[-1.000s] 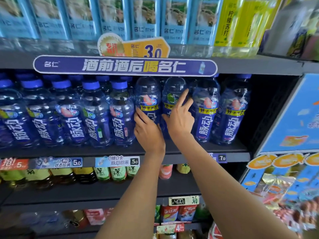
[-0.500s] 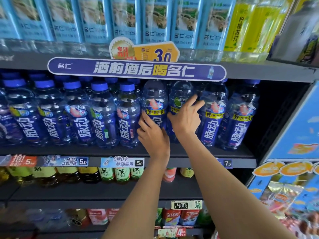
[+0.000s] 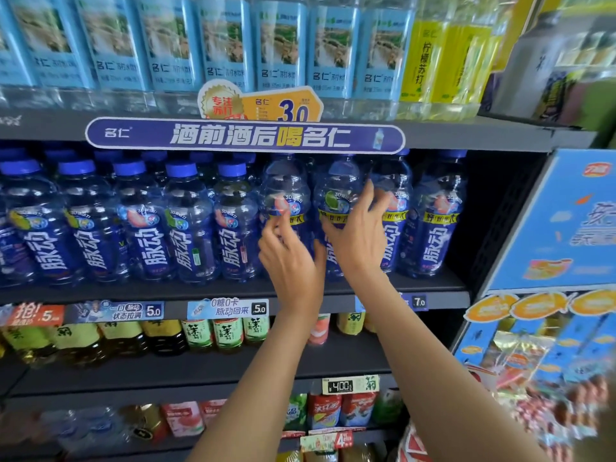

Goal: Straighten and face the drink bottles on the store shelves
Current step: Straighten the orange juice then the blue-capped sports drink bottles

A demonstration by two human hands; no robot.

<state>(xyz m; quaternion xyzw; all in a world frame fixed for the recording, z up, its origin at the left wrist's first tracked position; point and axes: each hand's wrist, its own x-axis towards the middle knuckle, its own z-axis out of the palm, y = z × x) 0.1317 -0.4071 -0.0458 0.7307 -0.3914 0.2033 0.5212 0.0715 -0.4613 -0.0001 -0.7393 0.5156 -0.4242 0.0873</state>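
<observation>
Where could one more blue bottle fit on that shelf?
There's a dark gap at the right end of the middle shelf, between the last blue bottle and the side wall. Leftward the bottles stand packed together, where both hands reach.

Your left hand [image 3: 293, 261] wraps the peach-label bottle [image 3: 283, 208] directly below the purple banner [image 3: 245, 137]. Your right hand [image 3: 358, 241] grips the lime-label bottle [image 3: 336, 198] just beside it, also under the banner.
</observation>
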